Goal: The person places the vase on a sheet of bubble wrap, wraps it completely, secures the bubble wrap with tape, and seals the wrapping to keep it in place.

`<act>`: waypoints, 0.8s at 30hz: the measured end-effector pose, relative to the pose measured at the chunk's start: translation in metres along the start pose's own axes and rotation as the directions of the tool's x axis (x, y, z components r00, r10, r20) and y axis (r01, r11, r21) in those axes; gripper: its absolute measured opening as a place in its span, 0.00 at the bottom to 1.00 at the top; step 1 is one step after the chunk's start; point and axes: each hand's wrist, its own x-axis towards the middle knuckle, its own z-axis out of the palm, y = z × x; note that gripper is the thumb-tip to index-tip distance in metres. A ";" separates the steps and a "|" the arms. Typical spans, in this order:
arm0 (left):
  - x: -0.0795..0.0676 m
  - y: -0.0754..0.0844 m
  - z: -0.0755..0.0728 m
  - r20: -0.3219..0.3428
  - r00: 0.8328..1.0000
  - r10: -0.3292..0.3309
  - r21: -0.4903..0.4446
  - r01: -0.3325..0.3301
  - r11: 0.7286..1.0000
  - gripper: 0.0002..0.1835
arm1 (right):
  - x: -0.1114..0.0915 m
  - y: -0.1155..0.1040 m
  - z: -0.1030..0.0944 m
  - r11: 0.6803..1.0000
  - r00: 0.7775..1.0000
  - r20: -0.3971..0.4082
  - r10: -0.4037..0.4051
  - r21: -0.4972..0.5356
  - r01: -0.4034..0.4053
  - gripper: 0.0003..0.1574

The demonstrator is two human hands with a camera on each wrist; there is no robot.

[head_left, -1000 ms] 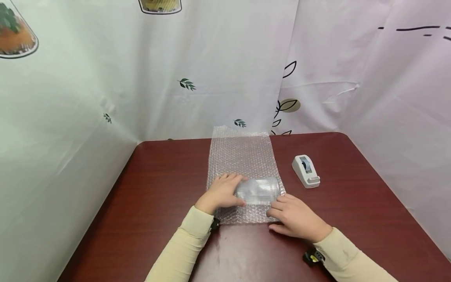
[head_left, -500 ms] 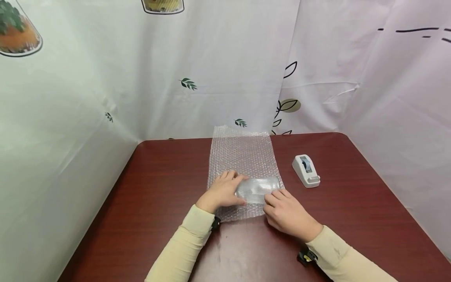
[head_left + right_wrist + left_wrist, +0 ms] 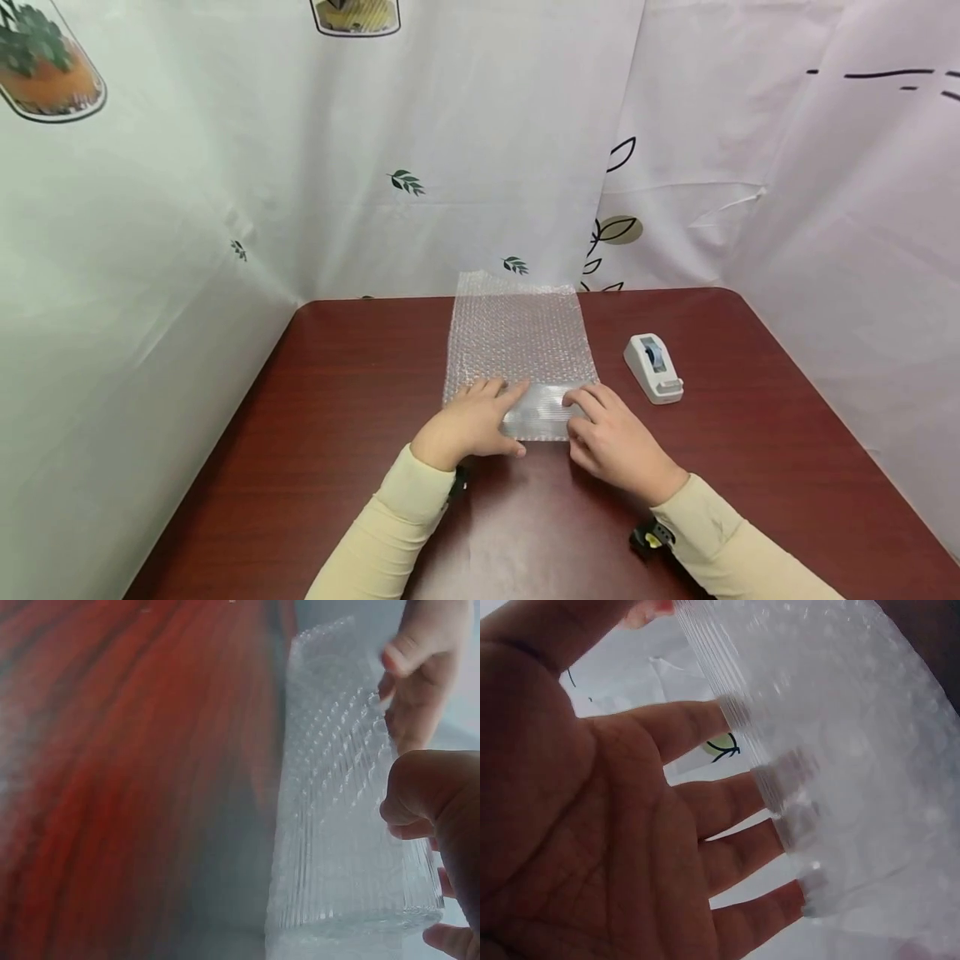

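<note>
A clear ribbed glass [image 3: 542, 417] lies on its side across the near end of a bubble wrap sheet [image 3: 521, 337], whose near edge is drawn up against it. My left hand [image 3: 468, 425] spans the glass's left end, thumb on the near side and fingers spread. In the left wrist view its palm faces the camera, and the fingertips reach behind the clear ribbed side. At the right end, my right hand [image 3: 618, 437] pinches the raised wrap with bent fingers. The right wrist view shows the wrap's bubbles [image 3: 337, 735] over the ribs, with the thumb pressed close to the glass.
A white tape dispenser [image 3: 654, 369] stands on the dark red table [image 3: 360, 383], right of the wrap. The wrap's far end reaches the table's back edge beside a white printed curtain [image 3: 480, 167]. More curtain closes off both sides.
My right hand has lifted the near flap of bubble wrap up and away from me against the glass. My left hand has spread its fingers and shifted slightly nearer.
</note>
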 end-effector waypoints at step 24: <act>0.012 -0.018 0.006 -0.092 0.993 0.077 0.074 -0.070 0.995 0.39 | 0.008 0.012 0.000 0.997 0.997 0.039 0.061 0.047 -0.063 0.14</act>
